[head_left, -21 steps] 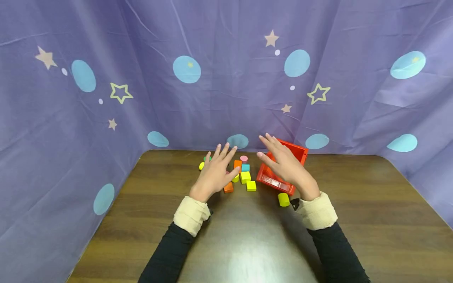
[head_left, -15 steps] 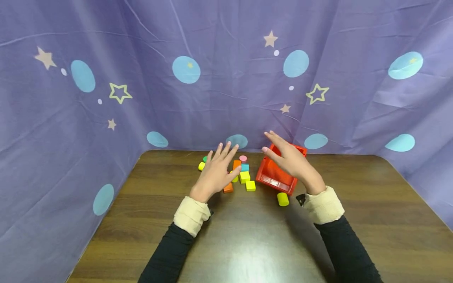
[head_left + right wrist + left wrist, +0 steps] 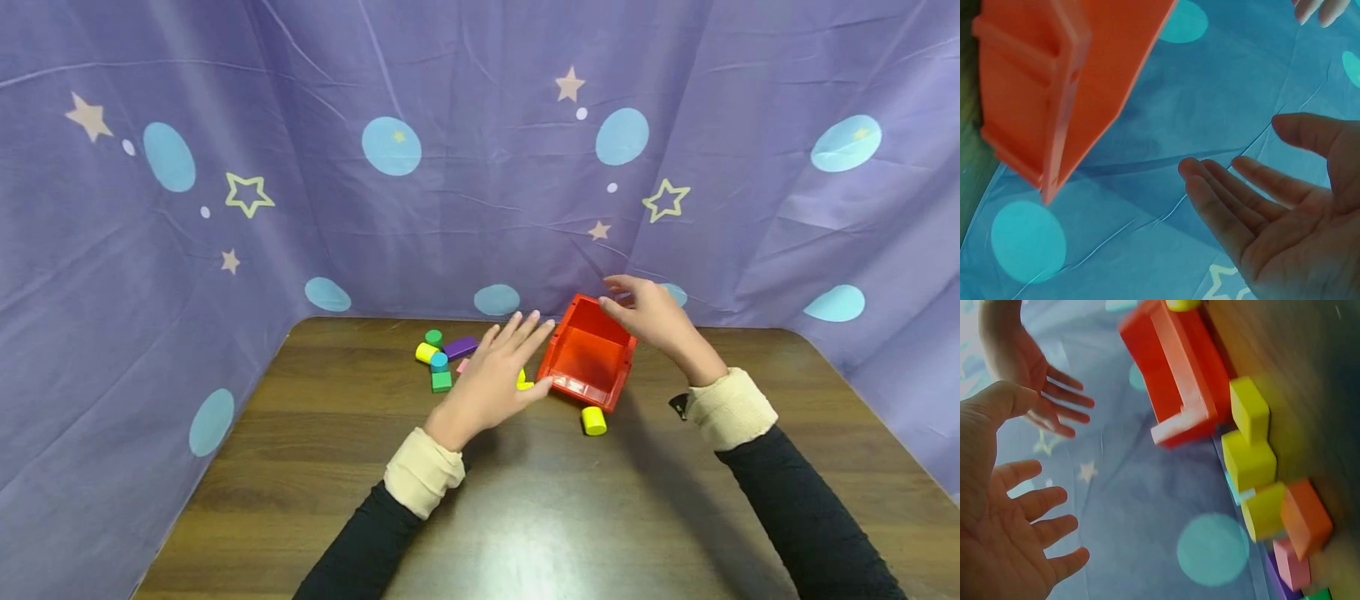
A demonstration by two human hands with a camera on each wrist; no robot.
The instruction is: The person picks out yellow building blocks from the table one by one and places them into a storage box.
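Observation:
A red plastic bin (image 3: pixel 588 357) stands open on the brown table (image 3: pixel 540 500) near the curtain. My left hand (image 3: pixel 498 373) hovers with straight fingers just left of the bin, over yellow blocks (image 3: pixel 1249 459) and an orange block (image 3: pixel 1305 515). My right hand (image 3: pixel 652 318) is at the bin's far right corner, fingers relaxed and spread. In the right wrist view the palm (image 3: pixel 1272 212) is apart from the bin (image 3: pixel 1054 75). Neither hand holds anything.
A yellow cylinder (image 3: pixel 594 421) lies in front of the bin. Left of my left hand lie a purple block (image 3: pixel 461 347), a green cylinder (image 3: pixel 433 337), a teal cylinder (image 3: pixel 438 362) and a green cube (image 3: pixel 442 382). A purple curtain (image 3: pixel 480 167) walls the table's back and sides.
Both hands moved right. The left went from over the block pile to the bin's left side, uncovering blocks. The right swung from in front of the bin to its far right corner.

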